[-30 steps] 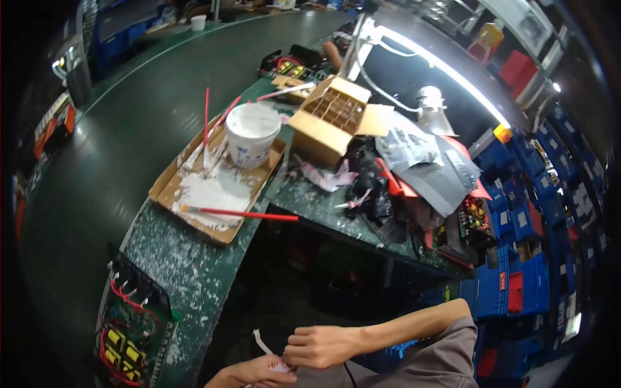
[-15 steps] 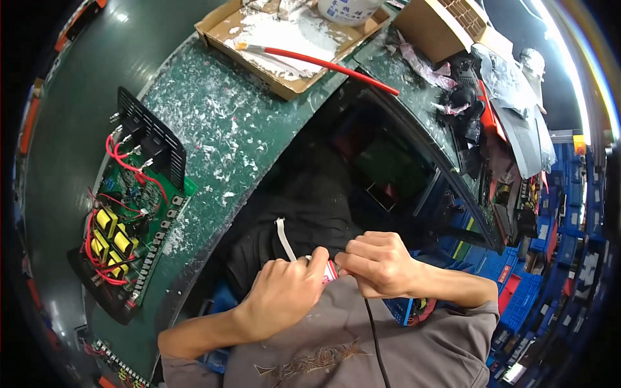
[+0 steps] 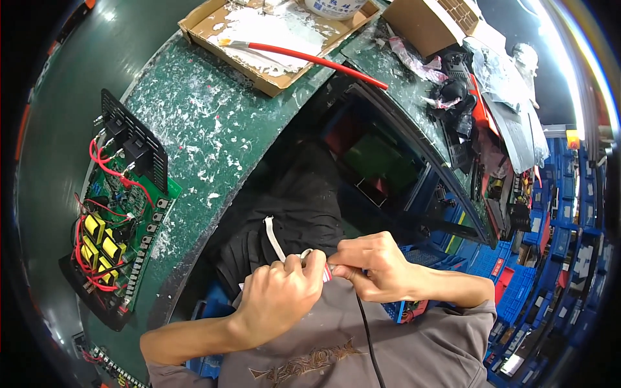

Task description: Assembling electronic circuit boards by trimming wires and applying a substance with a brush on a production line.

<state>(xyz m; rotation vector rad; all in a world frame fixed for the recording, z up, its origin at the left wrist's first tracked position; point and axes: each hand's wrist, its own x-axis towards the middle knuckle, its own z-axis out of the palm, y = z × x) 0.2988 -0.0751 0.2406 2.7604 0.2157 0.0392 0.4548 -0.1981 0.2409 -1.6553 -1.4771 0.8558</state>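
Note:
My left hand point(image 3: 279, 291) is closed in front of my shirt, its fingers wrapped round a small red-and-white item point(image 3: 327, 275), mostly hidden by the fingers. Right beside it, my right hand point(image 3: 375, 268) is pinched together, its fingertips meeting the edge of that item. A tiny greyish bit shows at those fingertips, too small to name. A white cord point(image 3: 274, 239) sticks up beyond my left hand over the black trousers. Below my right hand hangs a black cable point(image 3: 366, 330); its upper end is hidden.
On the green, white-flecked bench point(image 3: 194, 142) at left stands a circuit board point(image 3: 142, 233) with yellow transformers and red wires. A cardboard tray point(image 3: 272, 81) of white paste holds a red-handled brush point(image 3: 317, 59). Parts clutter point(image 3: 459, 97) lies far right; blue bins point(image 3: 511, 284) stand at right.
The bench and its things have shifted slightly left in view. Both hands stay together at the red-and-white item, with only a small shift in the fingers.

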